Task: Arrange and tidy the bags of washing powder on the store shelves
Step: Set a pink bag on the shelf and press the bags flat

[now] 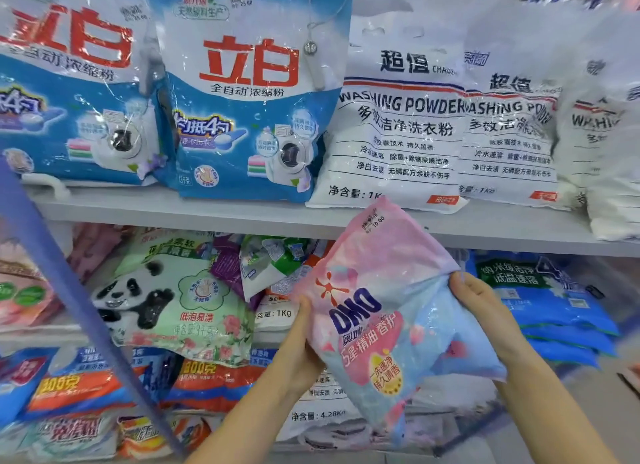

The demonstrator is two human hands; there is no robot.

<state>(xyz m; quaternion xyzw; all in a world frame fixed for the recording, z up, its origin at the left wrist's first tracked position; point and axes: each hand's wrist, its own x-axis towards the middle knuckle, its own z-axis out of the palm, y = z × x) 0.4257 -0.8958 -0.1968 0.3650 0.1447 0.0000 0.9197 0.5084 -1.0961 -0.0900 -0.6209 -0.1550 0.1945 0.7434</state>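
Fingers of the left hand [302, 340] and right hand [485, 304] curl round opposite side edges of the pink bag [388, 311], held tilted in free air before the edge of the upper shelf [207, 216].

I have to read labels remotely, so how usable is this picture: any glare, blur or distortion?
Head view, centre: the pink OMO bag, gripped by the left hand and right hand, reads clearly. Head view, top: glare streaks the glossy blue bags. Head view, edges: the far-right white bag is smeared, the shelf edge slants, and a blue bar up close is soft.
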